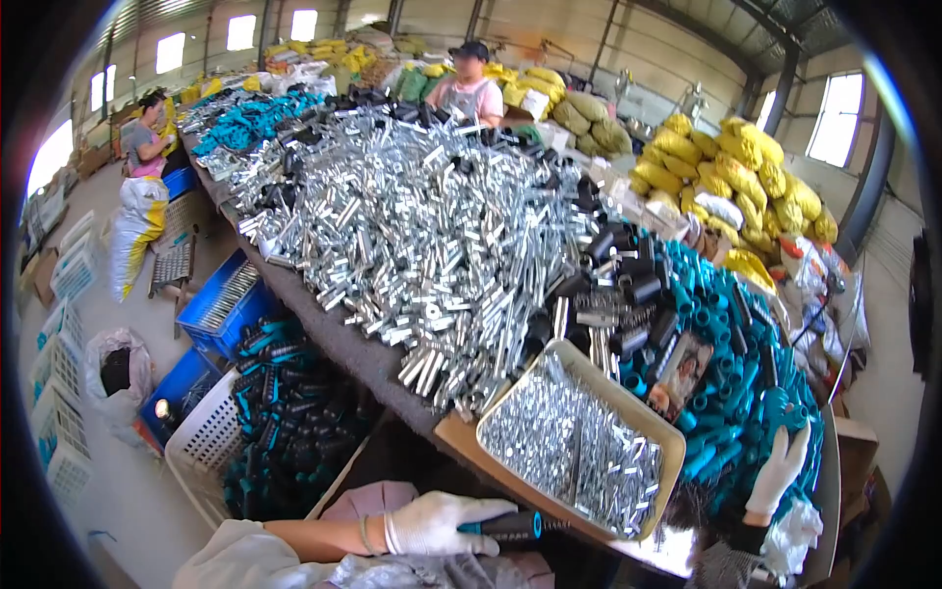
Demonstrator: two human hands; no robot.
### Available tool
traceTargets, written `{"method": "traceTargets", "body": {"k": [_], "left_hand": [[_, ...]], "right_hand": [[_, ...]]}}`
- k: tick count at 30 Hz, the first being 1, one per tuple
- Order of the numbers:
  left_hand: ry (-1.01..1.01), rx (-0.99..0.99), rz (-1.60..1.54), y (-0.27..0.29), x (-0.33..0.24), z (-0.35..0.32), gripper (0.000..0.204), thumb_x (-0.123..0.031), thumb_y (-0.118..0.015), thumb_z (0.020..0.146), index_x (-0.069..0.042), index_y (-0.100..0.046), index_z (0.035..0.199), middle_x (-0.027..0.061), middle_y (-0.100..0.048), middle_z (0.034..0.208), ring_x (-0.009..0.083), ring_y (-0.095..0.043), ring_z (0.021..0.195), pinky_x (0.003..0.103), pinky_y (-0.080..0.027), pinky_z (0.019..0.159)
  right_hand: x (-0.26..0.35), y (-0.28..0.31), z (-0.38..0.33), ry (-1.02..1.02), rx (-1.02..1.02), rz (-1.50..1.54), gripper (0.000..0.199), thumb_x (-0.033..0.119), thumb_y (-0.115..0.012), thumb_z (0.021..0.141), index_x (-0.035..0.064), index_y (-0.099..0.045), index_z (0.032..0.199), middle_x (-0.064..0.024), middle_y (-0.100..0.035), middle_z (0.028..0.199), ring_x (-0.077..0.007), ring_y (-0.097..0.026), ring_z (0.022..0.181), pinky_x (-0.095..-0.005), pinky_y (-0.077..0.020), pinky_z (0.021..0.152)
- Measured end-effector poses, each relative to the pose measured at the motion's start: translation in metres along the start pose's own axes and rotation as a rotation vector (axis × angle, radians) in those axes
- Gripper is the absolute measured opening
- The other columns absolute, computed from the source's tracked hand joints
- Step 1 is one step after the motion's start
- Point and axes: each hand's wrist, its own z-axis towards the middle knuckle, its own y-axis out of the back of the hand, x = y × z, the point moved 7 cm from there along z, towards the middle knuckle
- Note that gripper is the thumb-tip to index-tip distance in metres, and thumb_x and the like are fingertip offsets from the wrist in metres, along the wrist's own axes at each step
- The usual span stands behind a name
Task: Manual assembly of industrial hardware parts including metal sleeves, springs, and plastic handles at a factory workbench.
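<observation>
One white-gloved left hand [437, 523] low on my feed, fingers curled around a black-and-teal handle [505, 531], which sits near the lower edge of a tan tray [669, 481] loaded with small metal pieces [569, 447]. Over to the right, I've got the right hand [780, 471], also gloved, fingers against the heaped teal tubular pieces [726, 368]; pinching one or merely touching, I can't tell from here. Beyond the tray, shiny metal tubes [432, 236] pile high across the table [388, 378].
</observation>
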Motion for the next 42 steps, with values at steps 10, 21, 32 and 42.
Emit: {"method": "traceTargets", "body": {"k": [10, 21, 32, 42], "left_hand": [[0.018, -0.107, 0.121, 0.055, -0.025, -0.018, 0.065, -0.029, -0.083, 0.077, 0.0, -0.059, 0.129, 0.0199, -0.069, 0.111, 0.0333, -0.071, 0.099, 0.036, -0.056, 0.085], [-0.06, 0.206, 0.616, 0.071, -0.037, -0.048, 0.058, -0.041, -0.073, 0.081, -0.013, -0.061, 0.131, 0.0093, -0.068, 0.083, 0.0292, -0.069, 0.072, 0.037, -0.057, 0.062], [0.077, 0.642, 0.236, 0.049, -0.009, -0.055, 0.063, -0.047, -0.069, 0.084, -0.015, -0.057, 0.138, 0.0152, -0.07, 0.101, 0.0328, -0.07, 0.084, 0.038, -0.056, 0.075], [0.305, 0.828, -0.04, 0.032, 0.013, -0.075, 0.056, -0.036, -0.067, 0.089, -0.01, -0.058, 0.138, 0.0148, -0.07, 0.115, 0.0245, -0.067, 0.099, 0.035, -0.052, 0.089]], "right_hand": [[0.195, -0.103, -0.269, -0.954, 0.621, 1.261, 0.055, 0.038, -0.067, 0.086, -0.0035, -0.052, 0.12, -0.0163, -0.066, 0.089, -0.0252, -0.068, 0.077, -0.0377, -0.0578, 0.071], [0.21, -0.09, -0.277, -0.839, 0.923, 0.98, 0.044, 0.022, -0.071, 0.083, -0.008, -0.063, 0.114, -0.0136, -0.07, 0.099, -0.0188, -0.069, 0.085, -0.0337, -0.0576, 0.081], [0.291, -0.069, -0.284, 0.574, 0.804, 0.201, 0.042, 0.027, -0.081, 0.069, 0.0139, -0.069, 0.107, -0.0046, -0.062, 0.081, -0.0219, -0.061, 0.071, -0.0332, -0.0498, 0.063], [0.287, -0.074, -0.307, 0.889, 0.884, 0.168, 0.044, 0.026, -0.075, 0.077, 0.0157, -0.067, 0.118, -0.0016, -0.059, 0.082, -0.0179, -0.06, 0.067, -0.0302, -0.0511, 0.059]]}}
